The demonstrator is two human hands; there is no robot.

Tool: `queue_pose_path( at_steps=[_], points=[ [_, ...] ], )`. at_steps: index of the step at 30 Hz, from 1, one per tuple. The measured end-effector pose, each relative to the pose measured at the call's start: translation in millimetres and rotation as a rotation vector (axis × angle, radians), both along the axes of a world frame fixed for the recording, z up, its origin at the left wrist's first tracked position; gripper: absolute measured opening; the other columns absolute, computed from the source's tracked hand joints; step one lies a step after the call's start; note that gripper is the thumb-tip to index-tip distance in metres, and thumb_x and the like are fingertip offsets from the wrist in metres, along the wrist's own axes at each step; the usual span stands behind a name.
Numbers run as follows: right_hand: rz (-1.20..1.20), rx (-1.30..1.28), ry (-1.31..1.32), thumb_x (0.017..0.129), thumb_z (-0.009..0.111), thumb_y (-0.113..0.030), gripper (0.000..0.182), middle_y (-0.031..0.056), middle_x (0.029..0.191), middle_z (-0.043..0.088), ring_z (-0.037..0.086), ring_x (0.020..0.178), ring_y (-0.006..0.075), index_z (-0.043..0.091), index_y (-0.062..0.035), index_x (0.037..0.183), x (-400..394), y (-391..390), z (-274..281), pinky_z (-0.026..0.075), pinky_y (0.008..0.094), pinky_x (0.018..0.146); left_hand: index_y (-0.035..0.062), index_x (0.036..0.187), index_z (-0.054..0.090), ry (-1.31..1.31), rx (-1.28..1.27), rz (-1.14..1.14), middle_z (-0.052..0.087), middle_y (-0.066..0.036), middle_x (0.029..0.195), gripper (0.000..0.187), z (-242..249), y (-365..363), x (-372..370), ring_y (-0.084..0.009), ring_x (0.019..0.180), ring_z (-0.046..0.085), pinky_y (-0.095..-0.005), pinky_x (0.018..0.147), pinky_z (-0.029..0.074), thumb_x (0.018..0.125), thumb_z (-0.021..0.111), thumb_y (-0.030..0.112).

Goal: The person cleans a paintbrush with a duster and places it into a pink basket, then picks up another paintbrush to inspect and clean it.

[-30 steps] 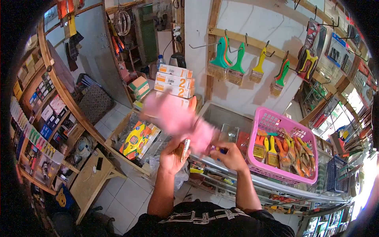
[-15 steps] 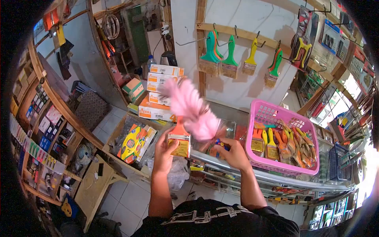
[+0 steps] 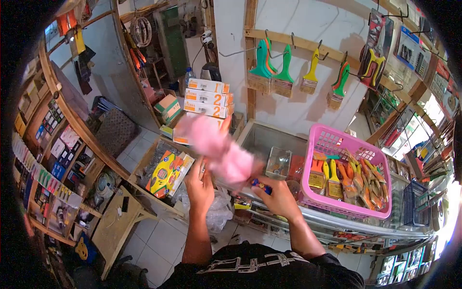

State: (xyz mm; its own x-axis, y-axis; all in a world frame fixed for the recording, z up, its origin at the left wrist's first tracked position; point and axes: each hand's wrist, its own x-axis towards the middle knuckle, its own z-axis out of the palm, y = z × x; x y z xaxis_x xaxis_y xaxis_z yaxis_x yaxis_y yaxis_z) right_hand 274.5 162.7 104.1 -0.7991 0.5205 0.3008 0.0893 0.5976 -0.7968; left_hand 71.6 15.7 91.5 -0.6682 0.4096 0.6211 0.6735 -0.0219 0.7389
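My right hand [image 3: 280, 198] is wrapped round the dark blue handle [image 3: 260, 186] of a pink duster. The fluffy duster head [image 3: 231, 161] is smeared by motion and reaches up and left, past my left hand's fingertips. My left hand [image 3: 200, 185] is turned edge-on, fingers closed on a paintbrush; only a sliver of orange shows at the fingertips, and the duster hides most of the rest. Right of my hands, a pink plastic basket [image 3: 346, 208] on the glass counter holds several paintbrushes [image 3: 335, 180] with yellow and orange handles.
Stacked white and orange boxes [image 3: 207, 98] stand behind the duster. A green paintbrush [image 3: 284, 72] and several others hang from wall hooks. The glass counter [image 3: 255, 137] runs to the right. At lower left are a yellow carton [image 3: 166, 174] and a wooden bench [image 3: 113, 226].
The duster has swept left and down across the paintbrush. My left hand has turned, so the brush's label and metal band no longer show. The view has shifted slightly.
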Motion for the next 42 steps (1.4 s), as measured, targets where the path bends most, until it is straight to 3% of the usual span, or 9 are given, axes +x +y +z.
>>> queue_pose_path(
  at_steps=[2,3,15,18,21,24,28,31,42],
  points=[
    [0.012,-0.027,-0.029,0.094,0.073,-0.02,0.03,0.029,0.09,0.07,0.069,0.075,0.0407,0.072,0.0004,0.115,2.2,4.8,2.7,0.053,0.0438,0.071,-0.0053,0.133,0.061,-0.044,-0.04,-0.04,0.071,-0.028,0.107,0.036,-25.3,-4.7,-12.7,-0.0407,0.095,0.072,-0.0418,0.084,0.055,0.097,0.063,0.001],
    [0.018,-0.042,-0.044,0.093,0.073,-0.02,0.029,0.029,0.089,0.069,0.069,0.075,0.0408,0.072,0.0005,0.114,2.2,5.8,4.0,0.053,0.0438,0.071,-0.0074,0.137,0.059,0.01,-0.042,0.024,0.071,-0.021,0.122,0.038,-22.9,-4.0,-7.3,-0.0265,0.118,0.068,-0.0366,0.097,0.053,0.1,0.056,-0.003],
    [-0.088,-0.015,0.056,0.095,0.073,-0.022,0.029,0.0273,0.092,0.072,0.07,0.079,0.0413,0.073,0.0005,0.113,-2.2,4.8,3.0,0.055,0.0429,0.075,-0.0101,0.138,0.057,-0.079,-0.027,-0.016,0.066,-0.024,0.133,0.04,-7.1,-7.5,10.0,-0.0299,0.124,0.065,-0.0382,0.105,0.049,0.099,0.059,0.0],
    [-0.013,-0.075,0.018,0.094,0.075,-0.02,0.03,0.0266,0.092,0.072,0.071,0.077,0.0355,0.072,0.0021,0.115,-4.2,8.1,7.1,0.055,0.0407,0.076,-0.0095,0.14,0.054,-0.167,0.05,-0.073,0.065,-0.02,0.133,0.041,-4.4,-7.2,12.9,-0.0253,0.124,0.063,-0.0365,0.106,0.048,0.101,0.059,0.002],
    [-0.122,-0.289,0.069,0.094,0.076,-0.015,0.031,0.0142,0.089,0.073,0.06,0.075,0.0134,0.071,0.0049,0.117,-15.1,6.4,-1.7,0.053,0.0329,0.073,-0.0075,0.138,0.056,-0.259,0.173,-0.156,0.068,-0.016,0.126,0.037,-2.0,1.0,22.8,-0.0209,0.119,0.064,-0.0341,0.102,0.049,0.101,0.059,0.001],
    [0.052,-0.113,0.116,0.095,0.075,-0.014,0.028,0.01,0.086,0.071,0.059,0.076,0.0134,0.071,0.0048,0.114,-22.0,12.1,-22.4,0.052,0.0326,0.073,-0.0039,0.135,0.058,-0.408,0.244,-0.325,0.067,-0.008,0.119,0.034,-15.6,0.8,19.2,-0.0141,0.111,0.064,-0.0291,0.096,0.05,0.102,0.062,0.005],
    [-0.069,-0.355,0.017,0.096,0.075,-0.014,0.024,0.0062,0.079,0.065,0.056,0.076,0.0106,0.07,0.0062,0.107,-23.3,12.5,-23.2,0.049,0.0317,0.071,-0.0009,0.132,0.06,-0.56,0.302,-0.473,0.067,-0.005,0.117,0.035,-11.7,-1.5,21.2,-0.0113,0.106,0.063,-0.0275,0.092,0.049,0.1,0.067,0.011],
    [0.099,-0.009,0.215,0.097,0.074,-0.017,0.022,0.0015,0.073,0.059,0.052,0.067,0.0069,0.067,0.0043,0.095,-25.5,17.3,-32.5,0.044,0.0289,0.061,-0.001,0.133,0.06,-0.59,0.311,-0.478,0.067,-0.005,0.119,0.037,-17.6,-4.7,19.4,-0.0114,0.108,0.063,-0.029,0.094,0.049,0.1,0.068,0.011],
    [-0.023,-0.825,0.314,0.107,0.063,-0.019,0.016,-0.0042,0.071,0.053,0.042,0.053,0.0058,0.063,-0.0036,0.112,-51.7,-1.6,-1.2,0.033,0.0249,0.048,-0.0056,0.14,0.056,-0.454,0.287,-0.357,0.065,-0.011,0.132,0.039,-21.6,8.7,37.0,-0.0162,0.123,0.061,-0.0314,0.104,0.049,0.102,0.061,0.0]
  ],
)
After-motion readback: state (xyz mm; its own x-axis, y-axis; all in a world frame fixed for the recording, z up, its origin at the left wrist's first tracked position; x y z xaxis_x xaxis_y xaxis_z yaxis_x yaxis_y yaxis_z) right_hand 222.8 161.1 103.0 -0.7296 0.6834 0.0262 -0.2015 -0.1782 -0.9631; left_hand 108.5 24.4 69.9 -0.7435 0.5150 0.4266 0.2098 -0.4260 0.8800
